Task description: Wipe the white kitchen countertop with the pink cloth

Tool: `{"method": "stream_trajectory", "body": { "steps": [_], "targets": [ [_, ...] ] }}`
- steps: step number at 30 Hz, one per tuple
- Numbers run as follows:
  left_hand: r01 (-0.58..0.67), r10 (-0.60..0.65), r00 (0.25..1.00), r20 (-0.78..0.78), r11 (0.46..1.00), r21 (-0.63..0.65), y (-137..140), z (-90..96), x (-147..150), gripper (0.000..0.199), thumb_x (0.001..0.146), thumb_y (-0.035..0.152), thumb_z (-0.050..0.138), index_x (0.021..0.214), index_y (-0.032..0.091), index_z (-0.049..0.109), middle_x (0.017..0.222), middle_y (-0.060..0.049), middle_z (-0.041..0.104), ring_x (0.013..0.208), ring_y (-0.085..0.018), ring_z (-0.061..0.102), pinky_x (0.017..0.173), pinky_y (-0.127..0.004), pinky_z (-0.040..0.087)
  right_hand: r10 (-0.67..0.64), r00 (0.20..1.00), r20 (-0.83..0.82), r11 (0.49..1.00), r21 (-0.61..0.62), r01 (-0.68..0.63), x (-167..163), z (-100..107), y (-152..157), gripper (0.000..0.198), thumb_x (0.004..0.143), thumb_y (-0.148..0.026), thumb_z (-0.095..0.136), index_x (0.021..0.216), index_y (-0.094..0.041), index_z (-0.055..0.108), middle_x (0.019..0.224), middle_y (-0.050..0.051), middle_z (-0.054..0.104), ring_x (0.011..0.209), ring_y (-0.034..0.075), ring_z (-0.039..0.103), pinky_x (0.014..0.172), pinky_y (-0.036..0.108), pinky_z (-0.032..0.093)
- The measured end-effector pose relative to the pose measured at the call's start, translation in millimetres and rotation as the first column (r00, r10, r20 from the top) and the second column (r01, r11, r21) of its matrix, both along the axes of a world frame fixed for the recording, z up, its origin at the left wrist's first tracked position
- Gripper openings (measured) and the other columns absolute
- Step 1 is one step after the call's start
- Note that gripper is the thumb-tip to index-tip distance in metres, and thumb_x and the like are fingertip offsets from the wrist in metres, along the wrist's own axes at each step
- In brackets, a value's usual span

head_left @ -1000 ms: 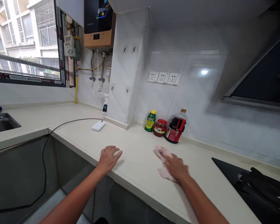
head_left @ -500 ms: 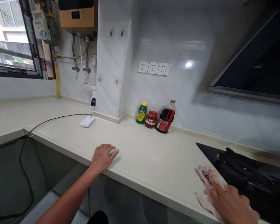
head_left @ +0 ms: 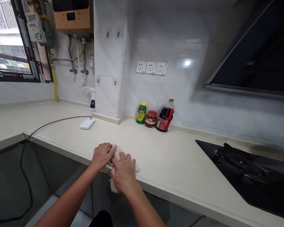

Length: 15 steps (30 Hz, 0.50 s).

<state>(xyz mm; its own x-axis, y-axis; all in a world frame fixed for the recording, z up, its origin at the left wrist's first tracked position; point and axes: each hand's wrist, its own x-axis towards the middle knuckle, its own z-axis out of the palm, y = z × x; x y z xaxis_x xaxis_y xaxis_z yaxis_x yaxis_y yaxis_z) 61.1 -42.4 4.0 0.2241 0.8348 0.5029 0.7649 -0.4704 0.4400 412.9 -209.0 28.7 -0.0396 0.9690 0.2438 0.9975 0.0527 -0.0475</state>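
Two bare hands meet over one pale pink cloth point(head_left: 114, 186) at the front edge of a cream countertop point(head_left: 170, 157), part of the fabric hanging below the edge. The right hand point(head_left: 123, 171) has its bent fingers closed on the cloth; the left hand point(head_left: 101, 155) touches it from the other side, though whether those fingers clamp it cannot be told. To the right lies one black cooktop point(head_left: 253, 192), with one burner point(head_left: 241, 162) in view. Well apart on the left, one white rectangular device point(head_left: 87, 123) lies flat, one black cable point(head_left: 32, 198) running from it over the counter's edge. Three containers stand upright by the wall: one green bottle point(head_left: 141, 114) with a yellow cap, one red-lidded jar point(head_left: 150, 119) and one large dark bottle point(head_left: 164, 119) with a red label. One white spray bottle point(head_left: 92, 100) stands left of the pillar point(head_left: 110, 60), which bears four hooks point(head_left: 118, 33). Behind are three wall sockets point(head_left: 150, 67) in a row, two blue-handled valves point(head_left: 84, 72) and one water heater point(head_left: 72, 20).
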Motion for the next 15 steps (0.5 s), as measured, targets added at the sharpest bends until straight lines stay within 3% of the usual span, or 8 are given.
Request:
{"method": "stream_trajectory", "body": {
  "steps": [5, 10, 12, 15],
  "targets": [
    [-0.034, 0.038, 0.998, 0.05, 0.996, -0.082, 3.4, 2.2, -4.1, 0.045, 0.1, 0.052, 0.037, 0.116, 0.025, 0.069, 0.127, -0.006, 0.069, 0.125, -0.028, 0.057, 0.106, -0.046, 0.041, 0.005, 1.0, -0.016, 1.0, 0.013, -0.005, -20.7, -11.0, -4.4, 0.036, 0.099, -0.046, 0.06, 0.125, -0.023, 0.061, 0.133, 0.008, 0.058, 0.113, 0.024, 0.059, 0.097, 0.045, 0.054],
    [-0.037, 0.034, 0.999, -0.026, 0.995, -0.095, -0.2, 5.9, -1.9, 0.05, 0.099, 0.057, 0.036, 0.122, 0.026, 0.068, 0.133, -0.007, 0.067, 0.128, -0.031, 0.055, 0.107, -0.046, 0.04, -0.104, 0.994, -0.022, 0.993, 0.049, 0.105, -49.9, -34.7, -17.1, 0.04, 0.098, -0.044, 0.061, 0.132, -0.024, 0.058, 0.14, 0.01, 0.053, 0.119, 0.027, 0.055, 0.101, 0.051, 0.05],
    [-0.021, 0.015, 0.998, -0.068, 0.996, -0.087, -2.4, 7.8, -1.0, 0.051, 0.099, 0.058, 0.036, 0.118, 0.025, 0.071, 0.131, -0.008, 0.068, 0.126, -0.031, 0.056, 0.105, -0.046, 0.041, -0.217, 0.976, -0.021, 0.972, 0.091, 0.218, -35.1, -47.7, -34.3, 0.036, 0.099, -0.037, 0.054, 0.133, -0.027, 0.06, 0.144, 0.011, 0.05, 0.121, 0.031, 0.052, 0.101, 0.054, 0.047],
    [-0.007, -0.001, 0.995, -0.102, 0.997, -0.081, -4.1, 8.9, -0.4, 0.052, 0.099, 0.059, 0.035, 0.113, 0.025, 0.072, 0.129, -0.008, 0.069, 0.125, -0.032, 0.056, 0.104, -0.047, 0.041, -0.493, 0.87, -0.033, 0.854, 0.175, 0.49, 28.5, -73.6, -77.5, 0.042, 0.098, -0.033, 0.04, 0.132, -0.03, 0.064, 0.146, 0.011, 0.047, 0.123, 0.038, 0.048, 0.098, 0.057, 0.046]
  ]
}}
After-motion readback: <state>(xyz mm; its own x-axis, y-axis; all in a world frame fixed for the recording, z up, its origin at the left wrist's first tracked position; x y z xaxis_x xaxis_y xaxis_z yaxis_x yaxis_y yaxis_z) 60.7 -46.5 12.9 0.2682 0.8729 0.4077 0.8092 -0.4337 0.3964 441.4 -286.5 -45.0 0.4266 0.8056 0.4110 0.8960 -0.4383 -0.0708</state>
